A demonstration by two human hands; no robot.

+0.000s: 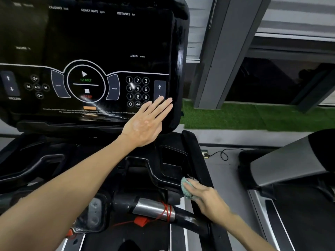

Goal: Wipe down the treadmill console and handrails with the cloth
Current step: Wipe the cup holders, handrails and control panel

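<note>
- left hand [145,124]: flat on the lower right corner of the console [87,51], fingers [159,105] straight and pressed together, tips by the speed arrow buttons [159,90]; holds nothing, looks like bracing
- right hand [204,194]: fingers curled down over the cloth [184,186], pressing it against the right side rail [197,160] beside the cup-holder recess [172,160]
- cloth: pale green, bunched, mostly under the right fingers, only its near edge shows
- step: judged as wiping the right rail and tray edge; the console face has smear streaks below the STOP button [87,94], so it may be damp or not finished
- next: run the cloth along the rail toward the metal grip [154,209] just left of the right fingers, keeping clear of the red safety cord [166,211]
- risk: left palm sits on touch keys, could trigger speed input
</note>
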